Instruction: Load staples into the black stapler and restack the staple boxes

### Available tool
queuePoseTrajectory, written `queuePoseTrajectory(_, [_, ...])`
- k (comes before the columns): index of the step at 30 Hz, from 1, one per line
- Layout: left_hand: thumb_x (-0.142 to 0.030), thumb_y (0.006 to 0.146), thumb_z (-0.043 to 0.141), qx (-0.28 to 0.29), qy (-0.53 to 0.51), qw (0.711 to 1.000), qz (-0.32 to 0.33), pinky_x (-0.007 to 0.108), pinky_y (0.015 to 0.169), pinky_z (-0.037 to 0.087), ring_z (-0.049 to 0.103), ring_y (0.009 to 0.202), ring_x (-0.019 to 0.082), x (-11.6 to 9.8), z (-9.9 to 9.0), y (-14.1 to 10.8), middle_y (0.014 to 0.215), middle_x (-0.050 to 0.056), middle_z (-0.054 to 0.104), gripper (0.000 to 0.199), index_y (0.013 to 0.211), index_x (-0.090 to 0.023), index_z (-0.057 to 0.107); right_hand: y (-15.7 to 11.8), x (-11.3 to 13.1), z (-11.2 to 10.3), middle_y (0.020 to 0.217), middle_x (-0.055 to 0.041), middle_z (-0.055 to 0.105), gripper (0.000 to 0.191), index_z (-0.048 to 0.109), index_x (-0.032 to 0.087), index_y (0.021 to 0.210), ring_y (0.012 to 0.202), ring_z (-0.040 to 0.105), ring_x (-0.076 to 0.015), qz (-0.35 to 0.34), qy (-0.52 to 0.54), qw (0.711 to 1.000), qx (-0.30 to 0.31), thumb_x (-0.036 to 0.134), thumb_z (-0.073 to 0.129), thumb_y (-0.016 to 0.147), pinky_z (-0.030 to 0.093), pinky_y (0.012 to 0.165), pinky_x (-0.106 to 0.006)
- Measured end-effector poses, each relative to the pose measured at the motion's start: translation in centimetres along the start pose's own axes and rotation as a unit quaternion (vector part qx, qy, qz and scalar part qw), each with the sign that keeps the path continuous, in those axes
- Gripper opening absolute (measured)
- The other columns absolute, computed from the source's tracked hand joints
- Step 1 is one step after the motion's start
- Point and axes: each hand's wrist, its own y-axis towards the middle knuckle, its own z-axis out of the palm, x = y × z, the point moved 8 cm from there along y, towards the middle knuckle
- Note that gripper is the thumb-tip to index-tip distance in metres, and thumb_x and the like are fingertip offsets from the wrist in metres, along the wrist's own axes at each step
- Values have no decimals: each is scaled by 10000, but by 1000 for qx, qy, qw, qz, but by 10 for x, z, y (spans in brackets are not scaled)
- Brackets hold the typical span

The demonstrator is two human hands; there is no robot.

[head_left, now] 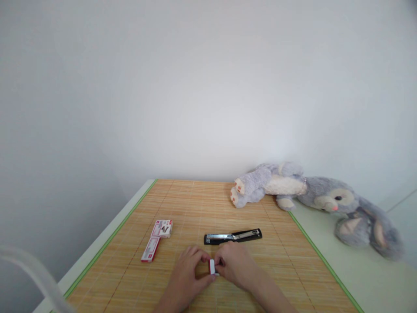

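My left hand (188,276) grips a small red and white box (212,266) between thumb and forefinger, low over the mat. At the box's right side my right hand (236,266) has its fingers pinched together; what they hold is mostly hidden, with only a small greyish bit showing below the fingertips. Just beyond my hands lies a black stapler (233,236), opened out flat so that its metal inside shows. To the left, a small white and red box with a stapler picture (166,228) touches a flat red and white box (150,249).
A bamboo mat (192,204) with green edging covers the white table (355,278). A grey plush rabbit (283,184) lies on its side along the back right, by the wall. At the lower left a blurred pale curved band (29,265) crosses the view.
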Motion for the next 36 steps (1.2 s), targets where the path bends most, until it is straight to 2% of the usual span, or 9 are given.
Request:
queuePoseTrajectory(5, [-324,734,851,-1,-3,1000,-9,336,879,417,591,1014,238,1,-2,-1,1023,-5,660,295,952,-269,661,-12,-11,-14,760,27,677,126,731,232,799,686,574,-125,-19,42,999,-15,146,655,748,335,614,-238])
queuePoseTrajectory(12, [-311,717,853,1,-3,1000,-12,341,879,417,587,1009,247,1,-2,1,1019,6,663,291,941,-265,673,-42,-61,-13,739,29,582,99,717,215,858,672,541,-134,17,169,983,-67,205,619,850,376,600,-241])
queuePoseTrajectory(17, [-287,723,845,13,-11,1000,-6,350,895,423,599,1003,243,-2,-3,2,1005,1,682,348,1042,-295,709,-58,-77,-12,766,30,610,323,690,236,1203,689,575,-151,54,185,979,-62,299,631,891,425,644,-257])
queuePoseTrajectory(19, [-280,740,834,23,-21,1000,-5,355,906,422,607,1000,240,-5,-2,3,986,-8,701,326,1047,-314,728,-62,-74,-14,839,15,653,405,680,251,1243,727,601,-162,61,182,980,-44,307,692,842,438,661,-259])
queuePoseTrajectory(22, [-283,747,833,29,-37,999,-7,361,910,423,620,999,240,-9,2,7,971,-17,727,292,1025,-326,751,-62,-59,-16,934,-3,687,316,740,262,1103,802,625,-172,45,165,985,-22,256,722,787,440,697,-252])
queuePoseTrajectory(28, [-306,739,858,35,-60,998,5,400,994,419,640,1016,245,-13,20,10,976,-24,756,385,1105,-338,745,-53,-37,-15,866,17,659,275,771,292,1035,760,604,-154,33,147,988,-18,211,711,779,412,681,-241])
queuePoseTrajectory(30, [-353,790,820,8,-70,997,-9,386,945,454,645,970,235,-4,19,10,952,-13,743,340,1116,-317,728,-52,-40,-13,876,17,664,367,753,298,1127,754,606,-159,46,142,988,-25,240,745,765,418,676,-244])
queuePoseTrajectory(33, [-395,892,696,-90,-35,994,-41,377,882,489,636,938,230,16,3,13,976,24,705,214,1061,-263,699,-51,-44,-13,905,6,661,369,751,308,1170,771,618,-164,63,141,987,-44,298,758,802,435,692,-247])
queuePoseTrajectory(36, [-397,840,738,-150,41,987,-42,458,1053,434,575,1197,281,25,-11,26,1265,71,663,431,1243,-272,653,-47,-39,-12,926,-1,645,202,797,318,1042,790,626,-154,55,128,989,-45,288,716,859,436,715,-241])
